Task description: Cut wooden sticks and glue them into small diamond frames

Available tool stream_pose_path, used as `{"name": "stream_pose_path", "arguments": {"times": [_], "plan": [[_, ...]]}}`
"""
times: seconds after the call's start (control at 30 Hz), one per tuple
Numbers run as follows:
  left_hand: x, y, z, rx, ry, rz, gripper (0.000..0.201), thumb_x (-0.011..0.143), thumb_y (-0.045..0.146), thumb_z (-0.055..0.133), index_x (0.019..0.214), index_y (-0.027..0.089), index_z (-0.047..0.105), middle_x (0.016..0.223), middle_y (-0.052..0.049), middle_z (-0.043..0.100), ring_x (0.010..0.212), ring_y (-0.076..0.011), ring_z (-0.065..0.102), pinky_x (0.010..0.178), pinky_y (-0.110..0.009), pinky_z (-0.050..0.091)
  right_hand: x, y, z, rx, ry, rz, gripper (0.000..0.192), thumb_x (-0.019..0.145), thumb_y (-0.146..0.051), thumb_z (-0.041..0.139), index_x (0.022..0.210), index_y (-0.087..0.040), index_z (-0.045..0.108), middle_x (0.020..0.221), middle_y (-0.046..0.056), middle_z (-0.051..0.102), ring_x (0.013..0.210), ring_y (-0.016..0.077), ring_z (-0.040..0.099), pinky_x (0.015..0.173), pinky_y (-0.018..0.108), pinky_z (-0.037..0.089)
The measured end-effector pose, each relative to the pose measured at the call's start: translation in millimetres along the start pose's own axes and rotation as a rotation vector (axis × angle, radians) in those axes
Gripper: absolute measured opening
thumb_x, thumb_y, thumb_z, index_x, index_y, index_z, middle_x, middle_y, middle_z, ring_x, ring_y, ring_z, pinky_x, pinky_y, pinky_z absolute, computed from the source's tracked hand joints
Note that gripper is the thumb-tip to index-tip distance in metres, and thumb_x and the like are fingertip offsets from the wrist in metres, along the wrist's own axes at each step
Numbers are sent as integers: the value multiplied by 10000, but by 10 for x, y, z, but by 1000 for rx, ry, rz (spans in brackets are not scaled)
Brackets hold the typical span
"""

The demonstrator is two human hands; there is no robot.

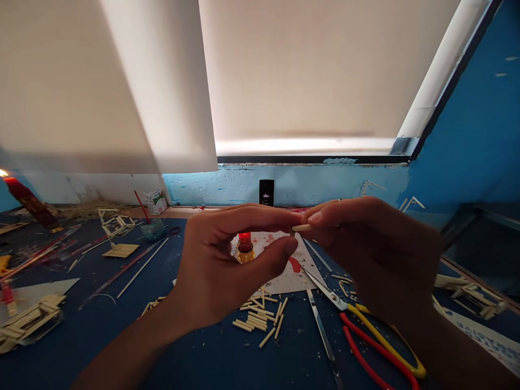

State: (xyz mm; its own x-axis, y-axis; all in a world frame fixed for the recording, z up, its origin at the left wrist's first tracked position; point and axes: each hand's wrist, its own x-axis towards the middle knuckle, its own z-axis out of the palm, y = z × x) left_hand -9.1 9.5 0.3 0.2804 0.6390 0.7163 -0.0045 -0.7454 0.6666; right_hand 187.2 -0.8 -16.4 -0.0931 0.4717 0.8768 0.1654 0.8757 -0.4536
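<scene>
The left hand [227, 265] and the right hand [377, 254] meet above the middle of the blue tabletop [203, 357], each with thumb and forefinger pressed together on one short pale stick [301, 228]; the stick lies level between the two pinches, only its middle showing. The other fingers of both hands curl in. Directly under the hands a small candle [245, 246] stands on a white sheet of paper [290, 276] spotted with red; whether it burns is hard to tell, since the left thumb covers part of it. Towards the near edge lie a heap of cut sticks [258, 319], and to their right a pair of scissors [325, 336] and red-and-yellow pliers [377, 346]. At the far left corner a tall red candle [30, 203] leans.
</scene>
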Motion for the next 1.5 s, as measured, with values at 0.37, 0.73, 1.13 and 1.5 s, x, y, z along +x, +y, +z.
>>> {"name": "stream_pose_path", "arguments": {"times": [0.37,0.73,1.13,1.5], "plan": [[10,-17,4,14,33,-10,307,845,68,812,1007,327,847,962,54,848,887,-172,790,799,-272,639,17,8,24,6,-4,-1,185,941,-78,721,1026,-236,763,988,-27,825,968,150,789,794,247,641],[4,10,24,97,94,-19,275,817,82,834,934,329,856,918,77,853,758,-148,790,730,-232,650,0,18,31,-44,23,-16,190,931,-73,733,1027,-234,768,1002,-36,827,960,139,790,846,240,639],[6,45,-12,155,126,-67,239,793,136,879,928,333,868,880,72,854,702,-147,789,602,-197,627,6,-14,48,-80,39,7,204,940,-91,725,1007,-280,764,904,-59,809,842,126,756,712,257,618],[24,84,-13,206,106,-25,252,802,117,866,908,345,863,922,92,851,777,-172,814,646,-220,651,18,-43,48,-109,22,52,153,940,-125,736,963,-273,769,874,-54,803,768,111,733,655,226,613]]}}
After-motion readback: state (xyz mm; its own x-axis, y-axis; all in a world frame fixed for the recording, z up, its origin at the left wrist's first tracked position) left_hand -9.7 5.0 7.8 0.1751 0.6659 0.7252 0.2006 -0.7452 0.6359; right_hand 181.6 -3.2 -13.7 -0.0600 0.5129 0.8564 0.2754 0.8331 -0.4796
